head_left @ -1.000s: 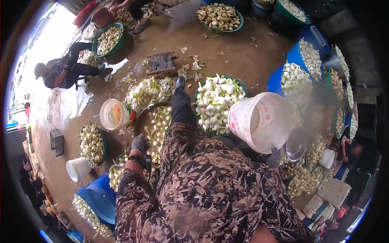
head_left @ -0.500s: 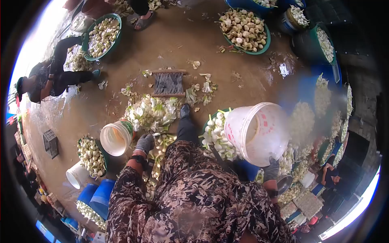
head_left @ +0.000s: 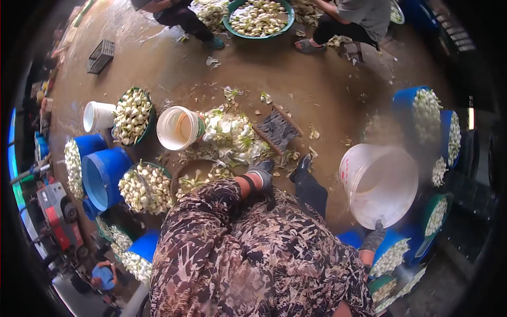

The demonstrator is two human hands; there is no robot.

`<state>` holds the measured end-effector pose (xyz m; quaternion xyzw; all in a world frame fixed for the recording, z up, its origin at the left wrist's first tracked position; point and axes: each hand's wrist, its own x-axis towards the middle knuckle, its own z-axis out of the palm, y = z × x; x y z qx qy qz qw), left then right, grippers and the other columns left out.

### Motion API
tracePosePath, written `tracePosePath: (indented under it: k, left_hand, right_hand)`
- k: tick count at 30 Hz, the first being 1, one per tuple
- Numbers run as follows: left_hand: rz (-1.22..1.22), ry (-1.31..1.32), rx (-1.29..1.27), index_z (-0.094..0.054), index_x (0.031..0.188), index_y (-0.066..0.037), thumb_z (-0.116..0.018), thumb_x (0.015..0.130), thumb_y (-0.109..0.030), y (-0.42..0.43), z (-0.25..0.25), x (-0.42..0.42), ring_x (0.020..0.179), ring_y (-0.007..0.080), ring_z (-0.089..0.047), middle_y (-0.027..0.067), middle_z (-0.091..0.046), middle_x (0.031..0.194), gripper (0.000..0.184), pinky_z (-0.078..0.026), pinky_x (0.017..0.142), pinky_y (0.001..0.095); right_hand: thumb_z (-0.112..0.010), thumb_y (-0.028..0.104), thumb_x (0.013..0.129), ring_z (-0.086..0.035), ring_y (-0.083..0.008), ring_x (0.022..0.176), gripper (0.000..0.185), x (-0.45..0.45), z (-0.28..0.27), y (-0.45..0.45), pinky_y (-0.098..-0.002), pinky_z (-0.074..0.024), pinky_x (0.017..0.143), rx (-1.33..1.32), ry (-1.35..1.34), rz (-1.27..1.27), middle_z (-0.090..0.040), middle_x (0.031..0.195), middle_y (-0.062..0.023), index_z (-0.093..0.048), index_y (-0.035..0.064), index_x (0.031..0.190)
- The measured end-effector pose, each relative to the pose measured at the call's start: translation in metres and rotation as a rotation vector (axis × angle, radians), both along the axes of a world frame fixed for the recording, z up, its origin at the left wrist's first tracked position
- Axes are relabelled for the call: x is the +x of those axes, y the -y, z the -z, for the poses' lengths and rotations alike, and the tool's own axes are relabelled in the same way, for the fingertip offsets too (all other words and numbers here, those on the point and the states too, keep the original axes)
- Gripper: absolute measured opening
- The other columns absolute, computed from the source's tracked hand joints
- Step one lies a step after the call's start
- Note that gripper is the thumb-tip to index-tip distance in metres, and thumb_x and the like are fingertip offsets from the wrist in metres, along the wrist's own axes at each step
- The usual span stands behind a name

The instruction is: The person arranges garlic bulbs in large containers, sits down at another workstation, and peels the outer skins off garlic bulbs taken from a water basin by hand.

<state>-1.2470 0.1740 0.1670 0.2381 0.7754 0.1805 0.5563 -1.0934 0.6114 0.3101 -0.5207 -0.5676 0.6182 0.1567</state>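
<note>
My right hand (head_left: 375, 236), in a grey glove, grips the rim of a white plastic bucket (head_left: 353, 171) with red marks. The bucket is tilted, its mouth toward me, and its visible inside holds nothing. My left hand (head_left: 261, 174), also gloved, is closed near my knee; a dark strip shows below it, but what it holds cannot be made out. Close by it lie a pile of pale peeled skins and leaves (head_left: 232, 132) and a brown basin (head_left: 182, 171) with some trimmed garlic bulbs (head_left: 200, 178).
A small dark stool (head_left: 278, 129) stands ahead on the wet floor. Left are another white bucket (head_left: 168, 129), tubs of garlic bulbs (head_left: 132, 113) and blue barrels (head_left: 105, 174). Filled blue barrels (head_left: 404, 108) stand right. Two people work beside a green basin (head_left: 289, 24).
My view has turned left. The white bucket has swung out to the right, away from the tub of bulbs, still in my right hand. My left hand has come in toward my knee.
</note>
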Motion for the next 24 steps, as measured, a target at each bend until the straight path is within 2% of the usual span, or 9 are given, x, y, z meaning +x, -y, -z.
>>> tracePosePath:
  k: [4, 6, 10, 13, 15, 18, 20, 22, 24]
  left_hand:
    - [-0.140, -0.319, -0.305, -0.057, 0.130, -0.018, -0.048, 0.089, -0.042, -0.023, 0.095, 0.041, 0.124, 0.0292, -0.050, 0.0112, -0.058, 0.129, 0.049, -0.037, 0.104, 0.0456]
    - [-0.575, -0.359, -0.195, -0.058, 0.120, -0.010, -0.058, 0.084, -0.022, -0.020, 0.078, 0.042, 0.108, 0.0312, -0.060, 0.0130, -0.063, 0.116, 0.038, -0.048, 0.087, 0.0403]
    - [-0.517, -0.273, -0.346, -0.063, 0.115, -0.013, -0.057, 0.085, -0.018, -0.010, -0.019, 0.057, 0.106, 0.0292, -0.062, 0.0135, -0.066, 0.110, 0.031, -0.049, 0.085, 0.0445]
    - [-0.486, -0.164, -0.357, -0.067, 0.111, -0.016, -0.058, 0.086, -0.017, 0.021, -0.090, 0.073, 0.104, 0.0285, -0.064, 0.0132, -0.068, 0.105, 0.027, -0.049, 0.083, 0.0460]
    - [-0.438, -0.127, -0.312, -0.067, 0.111, -0.016, -0.058, 0.085, -0.017, 0.030, -0.075, 0.105, 0.104, 0.0295, -0.064, 0.0135, -0.068, 0.104, 0.027, -0.049, 0.084, 0.0445]
    - [-0.731, 0.005, -0.105, -0.065, 0.111, -0.015, -0.057, 0.084, -0.016, 0.043, -0.064, 0.135, 0.101, 0.0323, -0.063, 0.0139, -0.067, 0.104, 0.028, -0.049, 0.084, 0.0415]
    - [-0.995, 0.093, 0.055, -0.059, 0.121, -0.011, -0.057, 0.084, -0.020, 0.053, -0.058, 0.144, 0.102, 0.0328, -0.063, 0.0157, -0.064, 0.115, 0.038, -0.047, 0.087, 0.0421]
    - [-1.151, 0.034, 0.105, -0.059, 0.119, -0.009, -0.058, 0.083, -0.017, 0.055, -0.050, 0.152, 0.098, 0.0337, -0.063, 0.0160, -0.066, 0.110, 0.037, -0.047, 0.085, 0.0407]
    - [-1.293, 0.011, 0.477, -0.062, 0.110, -0.008, -0.060, 0.085, -0.015, 0.064, -0.050, 0.161, 0.091, 0.0269, -0.063, 0.0130, -0.067, 0.097, 0.026, -0.047, 0.081, 0.0392]
  right_hand:
    - [-0.055, 0.003, 0.087, -0.061, -0.0321, 0.101, 0.054, -0.118, 0.031, -0.019, -0.0444, -0.0574, 0.080, -0.062, 0.125, -0.333, -0.053, 0.127, -0.0163, -0.039, 0.0024, 0.138]
    - [-0.053, 0.004, 0.087, -0.062, -0.0325, 0.101, 0.054, -0.175, 0.101, -0.029, -0.0448, -0.0576, 0.079, -0.057, -0.136, -0.503, -0.054, 0.125, -0.0161, -0.039, 0.0037, 0.139]
    - [-0.053, 0.008, 0.089, -0.066, -0.0228, 0.074, 0.042, -0.263, 0.118, 0.009, -0.0330, -0.0554, 0.053, -0.284, 0.171, -0.847, -0.063, 0.104, -0.0100, -0.046, 0.0080, 0.130]
    - [-0.054, 0.014, 0.089, -0.059, -0.0150, 0.056, 0.033, -0.302, 0.084, 0.095, -0.0290, -0.0476, 0.039, -0.142, 0.270, -1.068, -0.063, 0.086, -0.0049, -0.050, 0.0122, 0.122]
    - [-0.055, 0.015, 0.089, -0.058, -0.0156, 0.054, 0.033, -0.322, 0.091, 0.136, -0.0297, -0.0478, 0.039, -0.120, 0.287, -1.150, -0.063, 0.085, -0.0053, -0.049, 0.0125, 0.121]
    - [-0.055, 0.018, 0.088, -0.055, -0.0167, 0.049, 0.031, -0.341, 0.073, 0.211, -0.0319, -0.0503, 0.040, -0.009, 0.314, -1.338, -0.062, 0.083, -0.0075, -0.049, 0.0120, 0.118]
    - [-0.052, 0.018, 0.089, -0.059, -0.0173, 0.062, 0.029, -0.353, 0.055, 0.261, -0.0327, -0.0508, 0.046, 0.031, 0.452, -1.480, -0.063, 0.090, -0.0053, -0.051, 0.0168, 0.118]
    - [-0.053, 0.018, 0.088, -0.057, -0.0172, 0.054, 0.027, -0.362, 0.044, 0.300, -0.0331, -0.0499, 0.043, 0.024, 0.406, -1.503, -0.062, 0.088, -0.0060, -0.051, 0.0143, 0.115]
    - [-0.053, 0.018, 0.088, -0.055, -0.0174, 0.049, 0.027, -0.371, 0.029, 0.345, -0.0335, -0.0493, 0.040, 0.108, 0.358, -1.601, -0.063, 0.088, -0.0071, -0.051, 0.0109, 0.115]
